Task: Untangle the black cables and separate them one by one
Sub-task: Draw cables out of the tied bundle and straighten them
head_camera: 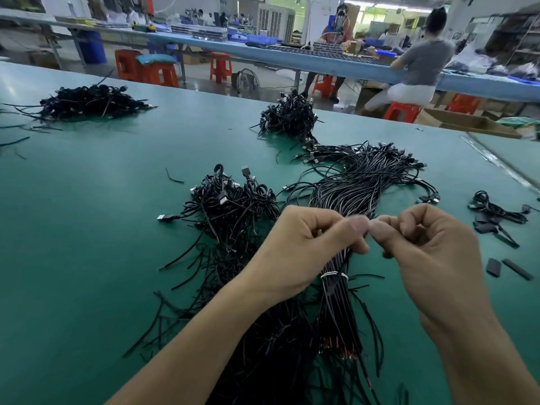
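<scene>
Head view: left hand [309, 244] and right hand [432, 247] meet, fingers curled, over tied black cables [350, 188]; grip unclear.

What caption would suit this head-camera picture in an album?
Left hand and right hand, fingertips meeting, over a tied cable bundle on a green table.
</scene>
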Action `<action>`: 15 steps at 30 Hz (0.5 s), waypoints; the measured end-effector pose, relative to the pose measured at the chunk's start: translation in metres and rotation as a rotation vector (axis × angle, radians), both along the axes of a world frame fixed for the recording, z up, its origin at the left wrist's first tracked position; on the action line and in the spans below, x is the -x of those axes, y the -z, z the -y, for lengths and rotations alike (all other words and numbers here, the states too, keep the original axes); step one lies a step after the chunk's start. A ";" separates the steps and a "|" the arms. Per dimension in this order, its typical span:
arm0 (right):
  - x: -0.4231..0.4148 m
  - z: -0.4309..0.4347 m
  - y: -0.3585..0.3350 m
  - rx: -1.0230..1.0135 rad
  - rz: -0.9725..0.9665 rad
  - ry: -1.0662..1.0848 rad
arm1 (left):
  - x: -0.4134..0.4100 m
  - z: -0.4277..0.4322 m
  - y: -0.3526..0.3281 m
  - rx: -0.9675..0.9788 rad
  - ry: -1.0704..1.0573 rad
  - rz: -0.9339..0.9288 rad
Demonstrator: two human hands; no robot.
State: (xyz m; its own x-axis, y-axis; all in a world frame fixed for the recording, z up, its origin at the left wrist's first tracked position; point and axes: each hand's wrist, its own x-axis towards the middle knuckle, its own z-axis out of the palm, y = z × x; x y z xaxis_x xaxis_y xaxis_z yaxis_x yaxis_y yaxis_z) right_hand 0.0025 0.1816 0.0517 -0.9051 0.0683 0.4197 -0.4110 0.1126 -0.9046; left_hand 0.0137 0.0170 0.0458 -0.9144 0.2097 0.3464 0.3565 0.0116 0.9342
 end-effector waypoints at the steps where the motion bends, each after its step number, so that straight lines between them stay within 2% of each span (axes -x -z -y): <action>1: 0.000 0.000 0.000 -0.012 -0.020 0.013 | 0.001 0.000 0.001 0.051 -0.004 0.025; 6: 0.000 0.005 0.001 -0.013 -0.064 0.009 | 0.001 -0.008 0.012 0.282 -0.057 0.048; 11: -0.001 0.010 0.003 0.020 -0.049 -0.087 | 0.002 -0.006 0.006 0.112 -0.070 0.242; 15: -0.003 0.018 0.004 0.004 -0.021 -0.184 | 0.005 -0.002 0.006 0.003 -0.157 0.341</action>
